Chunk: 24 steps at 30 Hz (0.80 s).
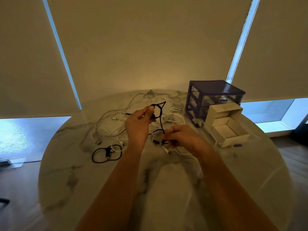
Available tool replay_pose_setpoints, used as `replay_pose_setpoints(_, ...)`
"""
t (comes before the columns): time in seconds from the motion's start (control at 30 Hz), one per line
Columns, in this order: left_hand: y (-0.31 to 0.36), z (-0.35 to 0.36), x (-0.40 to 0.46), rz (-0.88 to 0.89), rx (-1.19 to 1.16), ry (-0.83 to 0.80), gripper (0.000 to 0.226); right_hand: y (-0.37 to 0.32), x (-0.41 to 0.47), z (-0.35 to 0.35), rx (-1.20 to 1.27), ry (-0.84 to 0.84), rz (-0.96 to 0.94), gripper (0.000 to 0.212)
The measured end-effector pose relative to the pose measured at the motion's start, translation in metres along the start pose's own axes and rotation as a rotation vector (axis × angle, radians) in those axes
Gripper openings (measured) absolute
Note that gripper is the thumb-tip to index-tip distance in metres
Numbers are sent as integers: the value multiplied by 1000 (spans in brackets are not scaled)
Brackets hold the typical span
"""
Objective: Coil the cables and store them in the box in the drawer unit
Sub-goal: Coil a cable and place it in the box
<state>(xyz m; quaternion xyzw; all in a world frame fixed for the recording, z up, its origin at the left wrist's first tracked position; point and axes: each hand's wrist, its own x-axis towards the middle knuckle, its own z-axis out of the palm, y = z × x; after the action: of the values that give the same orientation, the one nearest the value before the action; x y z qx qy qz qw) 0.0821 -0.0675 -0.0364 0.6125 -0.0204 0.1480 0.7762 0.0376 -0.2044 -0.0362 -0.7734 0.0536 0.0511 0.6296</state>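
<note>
- Black cable [161, 117] hangs in the air between both hands above the middle of the worktop, bent into a loop near its top and running down in a slack line.
- Left hand [138, 124] is raised, its fingers [150, 108] curled and pinching the looped upper end of the black cable.
- Right hand [181, 138] sits lower and nearer the drawer unit, its fingers [168, 133] curled and pinching the lower stretch of the same cable; some white cable also seems caught under this hand, though how it is held cannot be told.
- White cables [115, 124] lie loose and tangled on the worktop behind and beneath the hands, one long strand [133, 100] curving off toward the far edge.
- Second dark cable [106, 153], roughly coiled into a ring, lies flat on the worktop to the left of the left forearm, apart from the hands.
- Cream box [230, 130] stands open just in front of the drawer unit, with its lid leaning up behind it.
- Purple-framed drawer unit [215, 97] with clear drawers stands at the right rear of the worktop; its lowest drawer [215, 144] appears pulled out under the box.
- Marbled round worktop [166, 180] carries all of this.
- Pale roller blinds [141, 39] cover the windows behind, with strips of bluish daylight at their edges.
</note>
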Motion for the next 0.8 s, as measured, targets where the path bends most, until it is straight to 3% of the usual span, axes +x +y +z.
replay_pose_setpoints(0.27,14,-12,0,84,-86,32,16,-11,-26,-28,-458,-175,48,13)
replay_pose_setpoints(0.37,18,-8,-4,98,-85,-10,15,-15,-30,-32,-489,-208,26,24)
replay_pose_setpoints(0.43,20,-5,-6,124,-65,-44,10,-18,-32,-28,-411,-152,-61,41)
replay_pose_setpoints(0.5,21,-3,-8,147,-48,-76,9,-22,-32,-17,-261,-28,-166,43)
replay_pose_setpoints(0.67,20,0,-15,155,-8,-123,16,-22,-25,6,-1,197,-292,17)
replay_pose_setpoints(0.8,22,-3,-16,144,-39,-101,14,-18,-19,5,-124,227,-333,12)
